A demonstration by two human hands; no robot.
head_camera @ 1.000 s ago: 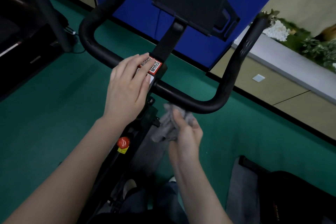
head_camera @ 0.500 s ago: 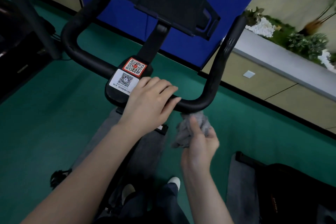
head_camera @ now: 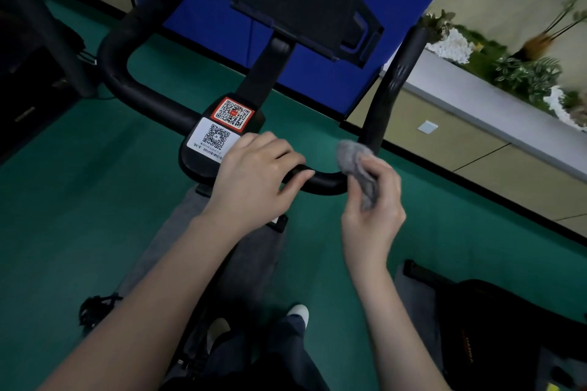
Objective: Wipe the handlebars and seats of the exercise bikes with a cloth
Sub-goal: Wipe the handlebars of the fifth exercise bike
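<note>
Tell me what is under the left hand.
The left hand grips the black handlebar, which shows beyond the thumb. The stretch inside the grip is hidden.

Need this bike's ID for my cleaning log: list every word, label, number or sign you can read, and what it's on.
Nothing reads as words.
Red-bordered square QR sticker, on the black handlebar centre block: code only, no legible words.
White rectangular QR sticker, same block: print line under the code, too small to read.
Orange lettering on the black machine at lower right: too blurred to read.
</note>
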